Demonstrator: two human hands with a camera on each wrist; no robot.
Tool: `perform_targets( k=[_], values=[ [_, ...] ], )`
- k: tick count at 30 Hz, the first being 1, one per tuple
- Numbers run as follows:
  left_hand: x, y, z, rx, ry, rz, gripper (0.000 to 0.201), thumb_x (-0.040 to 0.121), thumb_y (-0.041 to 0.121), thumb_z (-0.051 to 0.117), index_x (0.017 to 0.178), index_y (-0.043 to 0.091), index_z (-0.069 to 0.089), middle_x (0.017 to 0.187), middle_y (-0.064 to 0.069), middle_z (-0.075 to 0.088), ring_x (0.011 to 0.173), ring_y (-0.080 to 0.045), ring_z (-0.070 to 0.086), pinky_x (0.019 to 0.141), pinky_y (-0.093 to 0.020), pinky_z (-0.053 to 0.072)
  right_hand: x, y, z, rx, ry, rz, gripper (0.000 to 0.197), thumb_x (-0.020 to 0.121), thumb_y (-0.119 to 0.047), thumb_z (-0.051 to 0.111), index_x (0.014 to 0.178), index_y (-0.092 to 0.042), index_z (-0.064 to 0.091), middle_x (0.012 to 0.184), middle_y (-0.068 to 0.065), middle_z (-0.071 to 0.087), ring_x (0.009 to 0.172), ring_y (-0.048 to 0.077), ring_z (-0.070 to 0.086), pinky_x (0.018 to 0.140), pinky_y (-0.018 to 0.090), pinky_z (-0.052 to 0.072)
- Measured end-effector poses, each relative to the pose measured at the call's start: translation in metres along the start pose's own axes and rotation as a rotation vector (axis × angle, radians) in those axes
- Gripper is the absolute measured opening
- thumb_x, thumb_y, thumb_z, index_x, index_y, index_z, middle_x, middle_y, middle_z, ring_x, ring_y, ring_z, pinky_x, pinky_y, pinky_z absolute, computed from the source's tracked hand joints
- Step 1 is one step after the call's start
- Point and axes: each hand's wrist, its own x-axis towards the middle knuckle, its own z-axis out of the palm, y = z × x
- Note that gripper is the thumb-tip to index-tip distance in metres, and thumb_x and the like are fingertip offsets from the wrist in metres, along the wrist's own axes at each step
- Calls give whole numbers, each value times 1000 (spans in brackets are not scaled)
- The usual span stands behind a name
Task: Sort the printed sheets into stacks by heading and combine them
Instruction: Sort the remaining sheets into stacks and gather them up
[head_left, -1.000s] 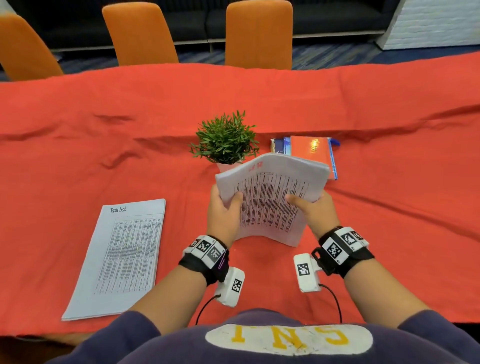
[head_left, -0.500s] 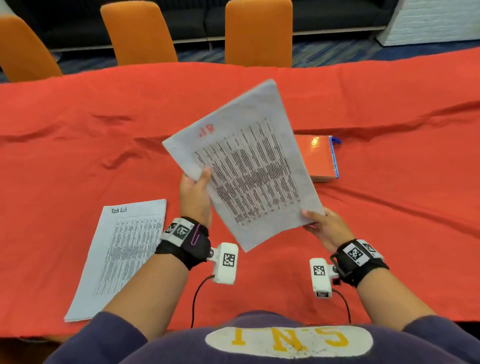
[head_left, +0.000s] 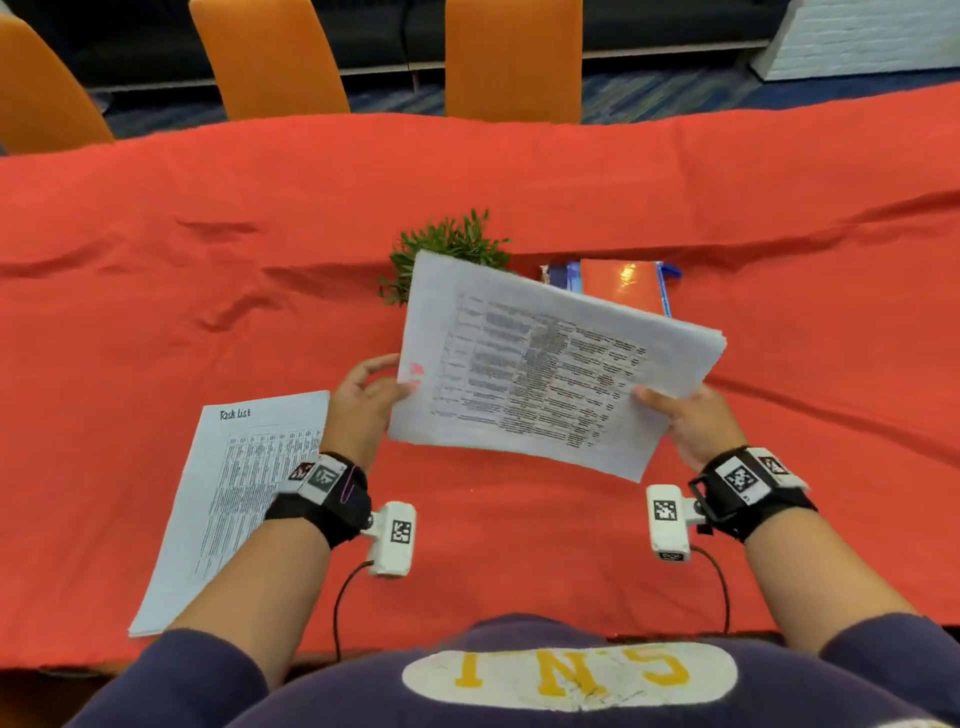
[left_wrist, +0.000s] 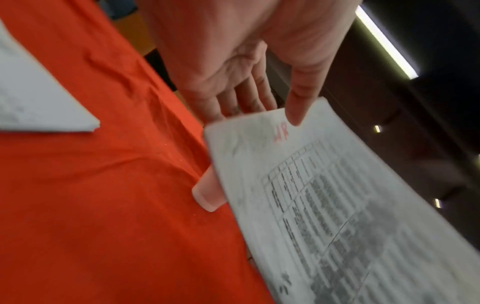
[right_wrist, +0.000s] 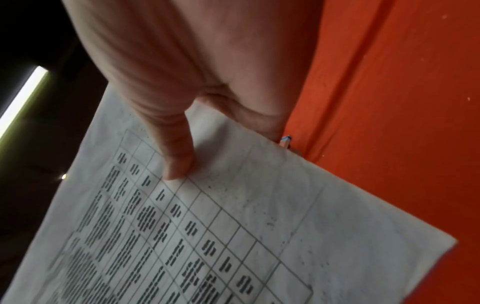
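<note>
A stack of printed sheets (head_left: 545, 364) with a red heading hangs above the table, turned sideways so the heading lies at its left edge. My left hand (head_left: 363, 400) pinches that left edge; in the left wrist view its thumb (left_wrist: 294, 115) sits on top beside the red heading while the fingers go under the sheets (left_wrist: 324, 205). My right hand (head_left: 685, 421) grips the lower right corner, thumb (right_wrist: 176, 160) on top of the sheets (right_wrist: 233, 226). A second stack headed "Task list" (head_left: 234, 493) lies flat at the front left, also seen as a white corner (left_wrist: 39, 102).
A red cloth (head_left: 156, 260) covers the table. A small green plant (head_left: 447, 249) and an orange notebook (head_left: 623, 286) on blue books stand just behind the held sheets. Orange chairs (head_left: 511, 57) line the far side.
The held stack swung from upright and raised to sideways and lower. My left hand shifted to the heading edge, and my right hand moved out to the right with its corner.
</note>
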Motion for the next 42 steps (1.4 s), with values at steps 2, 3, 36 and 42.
perform_targets(
  k=[2, 3, 36, 42],
  values=[
    [-3, -8, -1, 138, -79, 1, 34, 82, -8, 63, 100, 20, 61, 80, 7, 73, 73, -5, 67, 69, -23, 53, 1, 3, -5, -73, -13, -20, 88, 29, -47, 94, 104, -8, 69, 108, 5, 72, 98, 21, 67, 91, 33, 54],
    [-6, -11, 2, 186, -88, 18, 32, 83, -8, 62, 98, 20, 60, 84, 7, 72, 75, -6, 67, 70, -23, 53, 0, 3, -5, -100, -28, -26, 83, 29, -49, 93, 99, -10, 70, 102, 1, 74, 94, 16, 68, 89, 29, 55],
    [-39, 60, 40, 710, -232, 652, 14, 86, 13, 61, 78, 20, 52, 68, 6, 54, 65, -13, 48, 58, -28, 35, -10, -65, 97, -1060, -422, -347, 13, 77, -19, 75, 86, -14, 68, 72, -13, 65, 67, 4, 57, 69, 35, 49],
    [-22, 57, 4, 296, -130, 392, 22, 73, 9, 73, 81, 25, 61, 71, 14, 65, 68, -1, 56, 66, -17, 44, -15, -56, 70, -536, -278, -205, 14, 82, -7, 71, 90, -19, 71, 83, -10, 73, 75, 3, 67, 77, 26, 53]
  ],
)
